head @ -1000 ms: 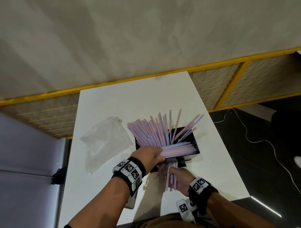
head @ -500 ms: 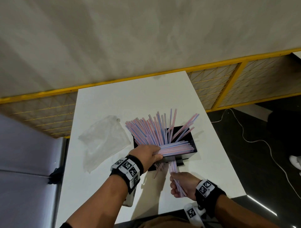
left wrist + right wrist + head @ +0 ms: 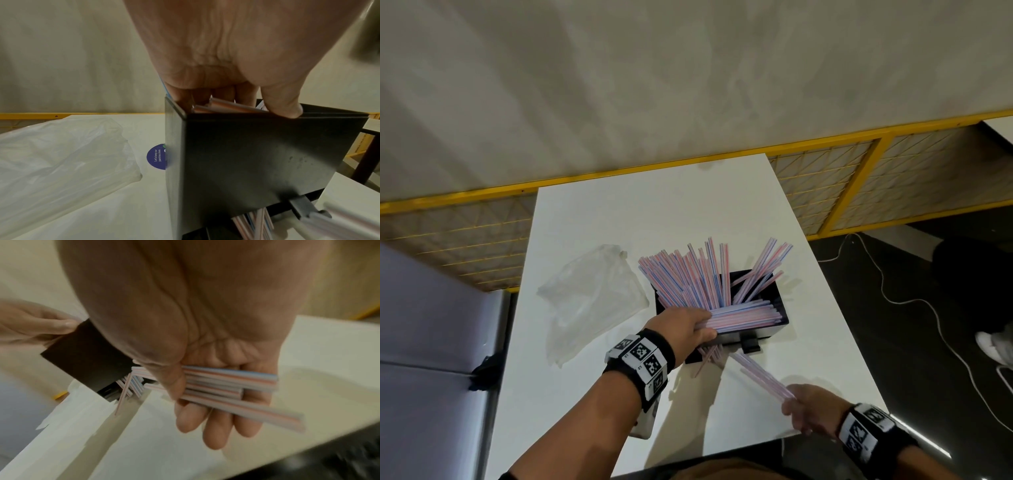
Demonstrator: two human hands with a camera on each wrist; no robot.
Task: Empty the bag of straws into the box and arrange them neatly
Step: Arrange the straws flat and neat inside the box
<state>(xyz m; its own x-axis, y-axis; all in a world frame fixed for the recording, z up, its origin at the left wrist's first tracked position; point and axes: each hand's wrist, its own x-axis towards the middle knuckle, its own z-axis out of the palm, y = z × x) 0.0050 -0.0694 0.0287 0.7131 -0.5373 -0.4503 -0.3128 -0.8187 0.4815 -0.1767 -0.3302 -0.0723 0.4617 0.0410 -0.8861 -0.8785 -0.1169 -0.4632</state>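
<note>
A black box (image 3: 763, 334) stands mid-table with striped pink-and-blue straws (image 3: 688, 277) fanning out of its top and a flat bundle lying across it. My left hand (image 3: 688, 325) grips the box's near left corner; in the left wrist view its fingers (image 3: 236, 97) reach inside over the straws while the thumb sits on the front wall (image 3: 257, 162). A few straws (image 3: 709, 354) poke out under the box front. My right hand (image 3: 808, 414) holds a bundle of straws (image 3: 760, 377) near the table's near right edge, thumb across them (image 3: 226, 381). The empty clear bag (image 3: 592, 298) lies left of the box.
The white table (image 3: 654, 205) ends just below my right hand. A round blue sticker (image 3: 157, 156) lies on the table beside the box. A small white device (image 3: 643, 425) sits under my left forearm. A yellow railing (image 3: 859, 144) runs behind; a white cable (image 3: 893, 298) crosses the dark floor.
My right hand has drawn a bundle of straws out from below the box front toward the near right edge. The left hand stays at the box.
</note>
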